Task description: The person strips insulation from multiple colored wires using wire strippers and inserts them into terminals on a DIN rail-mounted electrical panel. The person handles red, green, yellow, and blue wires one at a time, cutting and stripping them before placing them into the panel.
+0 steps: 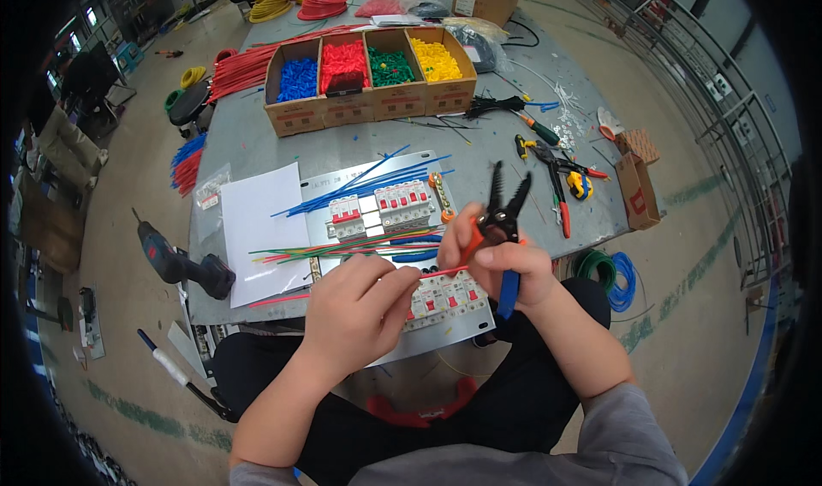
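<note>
My left hand (353,310) is closed in a pinch on a thin red wire (443,272), whose other end runs to my right hand. In my right hand (527,268) are wire strippers (499,219) with an orange and blue grip, their dark jaws apart and pointing away from me. Below both hands lies a metal mounting plate (471,326). It carries an upper row of circuit breakers (404,196) and a lower row (454,296), partly covered by my hands. Blue wires (342,190) lie across its far part; green and red wires (342,248) cross its middle.
White paper (265,229) and a cordless drill (180,259) are at the left. A divided cardboard box (342,113) of coloured small parts stands at the back. Pliers (558,182), a yellow tape measure (580,186) and a small carton (635,190) sit at the right.
</note>
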A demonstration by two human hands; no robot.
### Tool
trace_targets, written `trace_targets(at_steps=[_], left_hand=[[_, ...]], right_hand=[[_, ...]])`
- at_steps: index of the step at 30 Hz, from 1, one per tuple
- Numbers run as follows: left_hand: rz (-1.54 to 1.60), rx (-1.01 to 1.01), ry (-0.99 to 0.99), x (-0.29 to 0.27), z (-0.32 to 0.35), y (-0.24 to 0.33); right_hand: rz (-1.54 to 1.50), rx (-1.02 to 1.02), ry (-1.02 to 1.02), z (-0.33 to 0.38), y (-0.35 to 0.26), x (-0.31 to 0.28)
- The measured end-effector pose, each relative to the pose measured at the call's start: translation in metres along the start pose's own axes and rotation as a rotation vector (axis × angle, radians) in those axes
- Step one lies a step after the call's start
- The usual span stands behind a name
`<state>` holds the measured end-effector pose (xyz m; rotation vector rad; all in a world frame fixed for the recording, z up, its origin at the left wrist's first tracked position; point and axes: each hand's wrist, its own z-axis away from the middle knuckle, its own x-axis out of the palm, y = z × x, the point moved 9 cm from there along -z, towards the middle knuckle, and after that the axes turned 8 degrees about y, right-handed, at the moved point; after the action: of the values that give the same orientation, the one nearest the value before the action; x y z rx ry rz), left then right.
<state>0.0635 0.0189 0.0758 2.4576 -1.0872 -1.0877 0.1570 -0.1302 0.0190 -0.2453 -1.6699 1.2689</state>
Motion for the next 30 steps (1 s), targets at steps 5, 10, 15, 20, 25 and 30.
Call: trace_targets(at_steps=[5,10,15,20,25,30], left_hand=[[0.179,-0.077,0.032,-0.014,0.006,-0.003],[0.074,0.129,-0.057,-0.009,0.003,0.017],[0.193,0.096,0.044,-0.006,0.005,0.020],[0.203,0.187,0.079,-0.002,0.008,0.029],[0.213,0.190,0.108,-0.002,0.009,0.031],[0.203,0.203,0.119,-0.001,0.009,0.032]], right_hand=[[1.003,-0.715,0.001,0.004,-0.056,0.017],[1.253,-0.924,-0.096,0.016,-0.056,0.050],[1.323,-0.962,-0.097,0.021,-0.052,0.056],[1.327,-1.024,-0.080,0.028,-0.053,0.054],[1.330,-1.048,-0.068,0.031,-0.057,0.052],[1.332,-1.058,-0.091,0.032,-0.056,0.050]])
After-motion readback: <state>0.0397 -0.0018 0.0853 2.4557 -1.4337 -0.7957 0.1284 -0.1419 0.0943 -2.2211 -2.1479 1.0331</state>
